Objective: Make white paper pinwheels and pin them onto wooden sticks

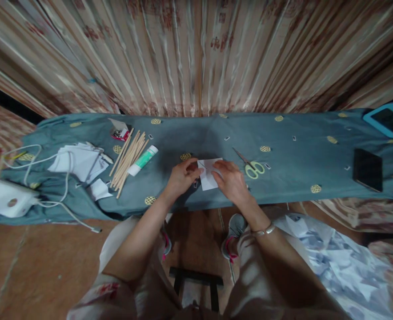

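Note:
A small square of white paper [209,181] is between my two hands near the front edge of the cloth-covered table. My left hand [182,178] pinches its left side between thumb and fingers. On the opposite side, my right hand [232,181] has its thumb and bent fingers closed on the paper. A dark line shows near the sheet's upper left, too small to make out. Scissors [254,170] with pale green handles lie just right of my right hand. To the left of my hands rests a white and green glue stick [143,160].
Wooden sticks [129,156] lie in a pile beside white paper pieces [79,161] and a small open box [119,131]. A white device [8,198] with cables sits far left. A black phone [367,170] and blue-framed tablet [390,120] lie right. A bag of paper [346,262] stands below.

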Demonstrator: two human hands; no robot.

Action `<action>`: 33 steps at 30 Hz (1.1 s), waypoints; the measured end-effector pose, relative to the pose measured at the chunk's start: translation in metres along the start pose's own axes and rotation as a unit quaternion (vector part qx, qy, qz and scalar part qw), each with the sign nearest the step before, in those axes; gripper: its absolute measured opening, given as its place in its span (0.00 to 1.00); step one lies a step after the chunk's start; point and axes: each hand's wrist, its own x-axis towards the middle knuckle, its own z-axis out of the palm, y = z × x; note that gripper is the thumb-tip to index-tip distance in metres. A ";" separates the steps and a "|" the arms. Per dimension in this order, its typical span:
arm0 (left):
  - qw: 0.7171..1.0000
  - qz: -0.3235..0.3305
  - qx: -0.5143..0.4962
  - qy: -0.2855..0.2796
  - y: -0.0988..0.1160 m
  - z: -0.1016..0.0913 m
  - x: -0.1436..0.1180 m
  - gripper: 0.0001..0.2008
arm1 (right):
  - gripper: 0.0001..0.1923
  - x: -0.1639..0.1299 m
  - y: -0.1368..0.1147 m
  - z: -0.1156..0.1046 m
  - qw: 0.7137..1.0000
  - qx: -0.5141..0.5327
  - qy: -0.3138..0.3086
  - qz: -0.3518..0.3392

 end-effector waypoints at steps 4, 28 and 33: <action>0.958 0.104 0.222 0.149 0.002 -0.047 -0.005 0.16 | 0.18 -0.003 -0.008 0.008 1.000 -0.012 -0.012 -0.014; 0.957 -0.096 -0.255 0.100 0.015 -0.039 -0.028 0.23 | 0.19 0.007 -0.024 -0.001 0.866 0.446 -0.049 0.222; 0.902 -0.172 -0.394 -0.041 0.028 -0.001 -0.030 0.19 | 0.18 0.011 -0.032 -0.005 0.680 0.683 -0.113 0.243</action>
